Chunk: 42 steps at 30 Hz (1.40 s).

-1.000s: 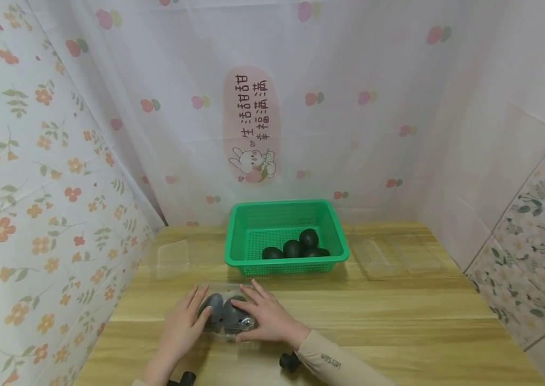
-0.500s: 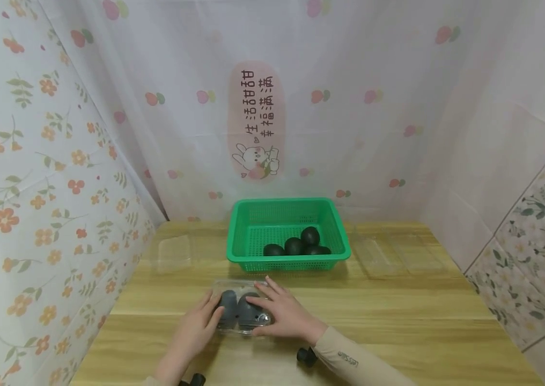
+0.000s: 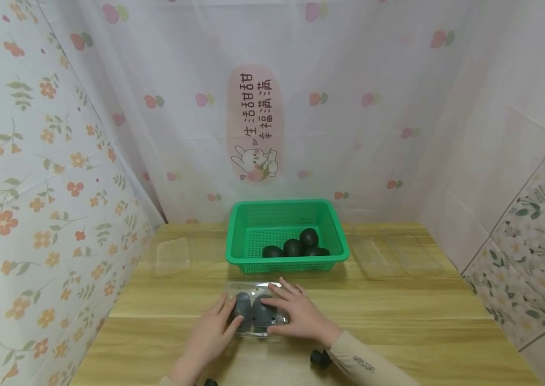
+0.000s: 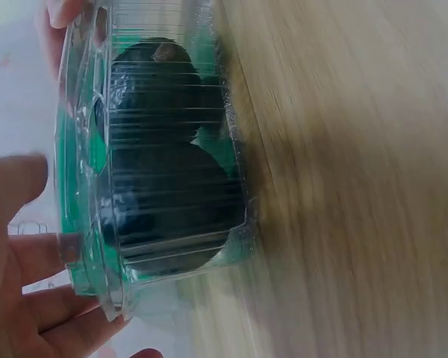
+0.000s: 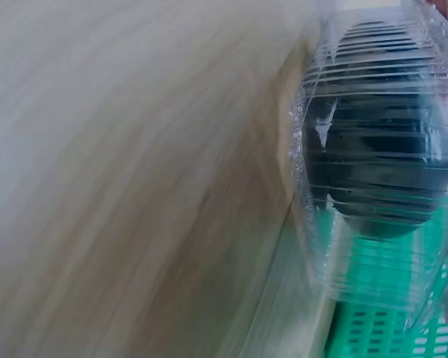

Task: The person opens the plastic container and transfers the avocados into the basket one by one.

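Note:
A clear plastic clamshell box sits on the wooden table in front of the basket. Through its ribbed wall show two dark avocados, side by side. My left hand lies along the box's left end, its fairly straight fingers at the lid's rim and the thumb just over the lid in the left wrist view. At the right end, my right hand spreads its fingers across the lid, the thumb towards the near edge. In the right wrist view one avocado is visible, and only fingertips of that hand.
Behind the box a green basket holds several dark avocados. An open clear container lies at the back left, and more clear plastic containers lie at the back right. A curtain hangs behind the table.
The clamshell box has slid to the right across the table, with both hands moving along on it. The basket and the avocados in it stay put.

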### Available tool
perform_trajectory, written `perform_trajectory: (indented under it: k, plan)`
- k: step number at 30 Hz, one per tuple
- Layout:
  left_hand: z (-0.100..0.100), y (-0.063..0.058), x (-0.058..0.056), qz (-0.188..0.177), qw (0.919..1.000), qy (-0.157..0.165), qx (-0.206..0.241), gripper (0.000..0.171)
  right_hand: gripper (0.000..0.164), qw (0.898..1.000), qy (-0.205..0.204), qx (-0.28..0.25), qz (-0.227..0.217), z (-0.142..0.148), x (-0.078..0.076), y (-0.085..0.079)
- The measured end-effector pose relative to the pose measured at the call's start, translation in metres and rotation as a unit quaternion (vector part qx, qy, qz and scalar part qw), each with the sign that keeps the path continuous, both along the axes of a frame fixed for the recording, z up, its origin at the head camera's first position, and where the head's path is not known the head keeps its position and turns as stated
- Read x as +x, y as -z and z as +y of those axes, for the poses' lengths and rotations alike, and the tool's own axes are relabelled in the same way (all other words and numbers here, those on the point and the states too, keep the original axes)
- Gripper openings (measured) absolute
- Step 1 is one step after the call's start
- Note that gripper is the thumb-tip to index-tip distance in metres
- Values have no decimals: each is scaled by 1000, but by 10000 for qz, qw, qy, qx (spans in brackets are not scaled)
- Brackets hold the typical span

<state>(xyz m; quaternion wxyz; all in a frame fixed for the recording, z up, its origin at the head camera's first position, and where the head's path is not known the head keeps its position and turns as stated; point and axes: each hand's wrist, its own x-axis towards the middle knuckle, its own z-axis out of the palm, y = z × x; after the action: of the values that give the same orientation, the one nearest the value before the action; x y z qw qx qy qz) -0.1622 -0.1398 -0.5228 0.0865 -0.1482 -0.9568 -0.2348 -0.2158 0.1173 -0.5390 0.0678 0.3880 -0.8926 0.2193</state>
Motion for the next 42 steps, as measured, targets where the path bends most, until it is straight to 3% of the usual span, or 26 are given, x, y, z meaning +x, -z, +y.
perform_trajectory:
  k: [7, 11, 22, 30, 42]
  plan:
    - [12, 2, 2, -119, 9984, 547, 12, 79, 68, 9999, -92, -141, -4, 24, 1, 2]
    - [17, 3, 2, -101, 9973, 730, 40, 82, 68, 9998, -75, -177, 28, 32, 1, 4]
    - [37, -2, 7, -14, 9975, 710, -17, 80, 66, 9996, 23, -275, 25, 47, 4, 2]
    - [43, 1, 6, 145, 9968, 783, -46, 80, 71, 9992, 363, -185, 24, 45, 14, -4]
    - [54, -3, 6, 51, 9962, 854, -185, 78, 79, 9955, 471, 731, 390, 13, 24, -16]
